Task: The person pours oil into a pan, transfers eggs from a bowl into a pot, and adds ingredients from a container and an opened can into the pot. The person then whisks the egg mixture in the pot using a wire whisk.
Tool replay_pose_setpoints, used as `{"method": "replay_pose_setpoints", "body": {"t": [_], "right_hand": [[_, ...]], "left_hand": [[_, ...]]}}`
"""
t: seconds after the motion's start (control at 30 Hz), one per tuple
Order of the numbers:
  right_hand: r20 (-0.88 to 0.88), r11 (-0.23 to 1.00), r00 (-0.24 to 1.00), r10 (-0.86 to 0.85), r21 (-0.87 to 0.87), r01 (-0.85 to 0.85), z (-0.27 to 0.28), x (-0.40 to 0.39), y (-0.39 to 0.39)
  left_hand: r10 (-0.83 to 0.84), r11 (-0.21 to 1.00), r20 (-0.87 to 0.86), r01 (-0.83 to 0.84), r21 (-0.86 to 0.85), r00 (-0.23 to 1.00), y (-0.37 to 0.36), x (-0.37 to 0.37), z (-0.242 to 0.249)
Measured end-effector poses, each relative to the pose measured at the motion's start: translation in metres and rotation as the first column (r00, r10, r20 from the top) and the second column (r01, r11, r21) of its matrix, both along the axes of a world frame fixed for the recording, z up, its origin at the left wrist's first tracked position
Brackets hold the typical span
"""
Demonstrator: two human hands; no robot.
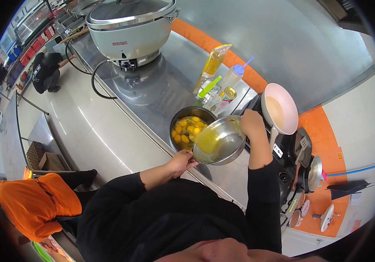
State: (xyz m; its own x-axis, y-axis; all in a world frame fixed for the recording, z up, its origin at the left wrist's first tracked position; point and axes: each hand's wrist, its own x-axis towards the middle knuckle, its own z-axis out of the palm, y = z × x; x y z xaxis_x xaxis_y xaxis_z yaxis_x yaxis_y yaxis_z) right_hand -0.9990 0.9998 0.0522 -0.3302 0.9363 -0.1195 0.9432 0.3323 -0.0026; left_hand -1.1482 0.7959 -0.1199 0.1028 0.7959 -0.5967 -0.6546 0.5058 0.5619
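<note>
A steel bowl (pixel 227 150) is tilted to the left over the rim of a dark-walled pot (pixel 173 131), with yellow liquid egg on its inside. Many yolks (pixel 186 129) lie in clear egg white in the pot. My right hand (pixel 254 125) grips the bowl's far right rim, fingers closed. At the bowl's lower left edge, my left hand (pixel 182 162) holds the rim between thumb and fingers, close beside the pot.
Behind the pot stand an oil pouch (pixel 213 61), a squeeze bottle (pixel 232 76) and a can (pixel 228 94). A pink pan (pixel 280 109) rests on the stove at right. A large cooker (pixel 130 37) stands farther back. Two people (pixel 43 196) (pixel 45 72) are at left.
</note>
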Motion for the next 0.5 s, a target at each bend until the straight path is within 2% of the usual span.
{"method": "replay_pose_setpoints", "body": {"t": [0.17,0.23,0.37,0.5], "right_hand": [[0.106,0.997,0.991,0.081,-0.026,-0.079,0.009,-0.026,0.011],[0.129,0.996,0.988,0.087,-0.038,-0.083,0.011,-0.039,0.013],[0.232,0.992,0.966,0.118,-0.080,-0.102,0.013,-0.066,0.012],[0.222,0.988,0.964,0.150,-0.072,-0.137,0.015,-0.087,0.004]], "left_hand": [[-0.020,1.000,0.067,0.020,-0.002,0.998,-0.001,0.002,0.006],[-0.040,0.999,0.149,0.039,0.005,0.988,0.000,0.003,0.001],[-0.046,0.998,0.137,0.050,-0.023,0.990,-0.002,0.009,-0.007],[-0.084,0.990,0.215,0.106,-0.096,0.973,-0.003,0.013,-0.004]]}}
